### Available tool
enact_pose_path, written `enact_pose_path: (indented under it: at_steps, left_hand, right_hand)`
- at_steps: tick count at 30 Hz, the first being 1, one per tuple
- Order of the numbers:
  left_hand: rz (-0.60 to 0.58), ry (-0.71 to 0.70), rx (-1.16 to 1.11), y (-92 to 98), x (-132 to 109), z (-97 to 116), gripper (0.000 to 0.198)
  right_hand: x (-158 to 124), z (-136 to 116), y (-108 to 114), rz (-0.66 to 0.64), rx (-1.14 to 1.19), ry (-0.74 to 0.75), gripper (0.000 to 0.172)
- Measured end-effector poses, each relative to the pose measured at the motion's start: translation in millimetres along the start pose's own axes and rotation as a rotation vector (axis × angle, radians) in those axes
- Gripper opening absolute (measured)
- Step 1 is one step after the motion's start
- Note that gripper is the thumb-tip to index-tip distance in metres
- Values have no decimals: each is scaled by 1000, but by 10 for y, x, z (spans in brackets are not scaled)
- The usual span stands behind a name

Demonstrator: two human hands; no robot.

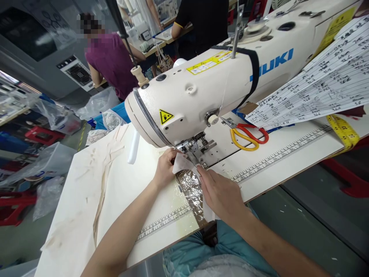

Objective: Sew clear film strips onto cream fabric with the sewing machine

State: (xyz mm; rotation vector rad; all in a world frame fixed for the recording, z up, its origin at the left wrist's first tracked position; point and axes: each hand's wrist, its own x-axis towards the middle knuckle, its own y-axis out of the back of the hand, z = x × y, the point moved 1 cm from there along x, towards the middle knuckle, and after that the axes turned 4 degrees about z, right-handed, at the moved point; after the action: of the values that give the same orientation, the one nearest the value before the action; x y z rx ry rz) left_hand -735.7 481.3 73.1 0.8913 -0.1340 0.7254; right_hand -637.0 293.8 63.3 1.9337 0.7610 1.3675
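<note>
A piece of pale fabric (182, 164) lies under the needle area of the white sewing machine (178, 100). My left hand (165, 169) is closed on its left edge, close beside the presser foot (184, 147). My right hand (220, 190) is closed at the fabric's right side, and a pale end hangs below its fingers. A thin metal strip (192, 157) runs from the foot toward my right fingertips; whether I hold it or it belongs to the machine, I cannot tell. Clear shiny film (191, 188) covers the table between my hands.
Red-and-yellow-handled scissors (245, 137) lie right of the needle. Handwritten sheets (317, 77) lean by the machine arm, above a yellow tape measure (343, 132). Ruler markings (163, 223) run along the table's front. A fabric strip (102, 188) lies left; people work beyond.
</note>
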Motion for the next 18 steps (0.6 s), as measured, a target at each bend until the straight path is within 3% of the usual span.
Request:
enact_pose_path:
  at_steps: [18]
  left_hand:
    - [12, -46, 126, -67, -15, -7, 23]
  right_hand:
    - [1, 0, -16, 27, 5, 23, 27]
